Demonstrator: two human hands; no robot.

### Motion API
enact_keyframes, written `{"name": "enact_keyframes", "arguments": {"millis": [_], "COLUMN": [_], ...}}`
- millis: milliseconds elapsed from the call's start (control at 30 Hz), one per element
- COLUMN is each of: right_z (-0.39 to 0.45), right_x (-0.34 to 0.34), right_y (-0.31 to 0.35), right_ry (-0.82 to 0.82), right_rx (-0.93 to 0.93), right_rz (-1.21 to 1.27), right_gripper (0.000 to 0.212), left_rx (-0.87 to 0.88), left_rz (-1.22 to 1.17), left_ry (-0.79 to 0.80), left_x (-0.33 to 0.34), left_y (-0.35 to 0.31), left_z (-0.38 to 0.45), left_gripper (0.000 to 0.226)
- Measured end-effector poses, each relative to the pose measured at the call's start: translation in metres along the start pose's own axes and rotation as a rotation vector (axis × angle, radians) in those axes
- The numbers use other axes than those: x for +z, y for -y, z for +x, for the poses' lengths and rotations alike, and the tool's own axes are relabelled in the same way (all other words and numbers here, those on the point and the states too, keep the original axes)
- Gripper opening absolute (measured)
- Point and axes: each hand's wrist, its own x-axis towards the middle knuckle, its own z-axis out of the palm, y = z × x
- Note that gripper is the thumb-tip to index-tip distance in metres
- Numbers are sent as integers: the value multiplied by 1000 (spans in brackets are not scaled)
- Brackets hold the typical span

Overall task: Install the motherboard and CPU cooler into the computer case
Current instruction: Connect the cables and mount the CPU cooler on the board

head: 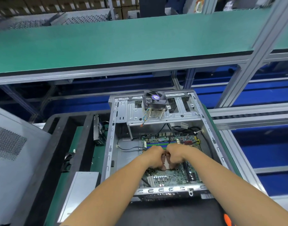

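Head view: motherboard is lying flat in the open computer case, and the CPU cooler is sitting apart on the drive cage at the far end, not yet mounted. Both hands are working over the board's middle, knuckles nearly touching. Left hand and right hand are both curling fingers down around a pale square part at the socket area; exactly what they are pinching is mostly hidden. Risks, as I judge it: uneven pressing could be bending socket pins or flexing the board; loose black cables near the board could be getting trapped under it; the cooler could be tipping off its perch if the case gets bumped. Forearms are reaching in straight from the near edge, wrists bending downward.
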Motion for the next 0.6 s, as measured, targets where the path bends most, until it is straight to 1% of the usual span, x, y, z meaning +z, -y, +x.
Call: {"name": "enact_keyframes", "arguments": {"millis": [33, 200, 300, 467, 533, 600], "right_z": [1, 4, 6, 7, 6, 4], "right_x": [1, 6, 7, 8, 8, 8], "right_y": [1, 2, 2, 3, 2, 1], "right_ry": [4, -13, 13, -5, -2, -34], "right_rx": [19, 110, 126, 134, 105, 55], "right_rz": [-2, 11, -6, -99, -133, -201], "right_gripper": [17, 38, 40, 46, 43, 40], "left_rx": [-2, 6, 1, -13, -11, -10], "left_rz": [-8, 2, -2, 3, 9, 14], "left_ry": [1, -2, -6, -8, -7, -8], "left_x": [0, 1, 1, 2, 2, 2], "left_y": [0, -1, -1, -1, 0, 0], "left_z": [0, -1, -1, 0, 1, 2], "left_gripper": [29, 28, 28, 30, 31, 32]}}
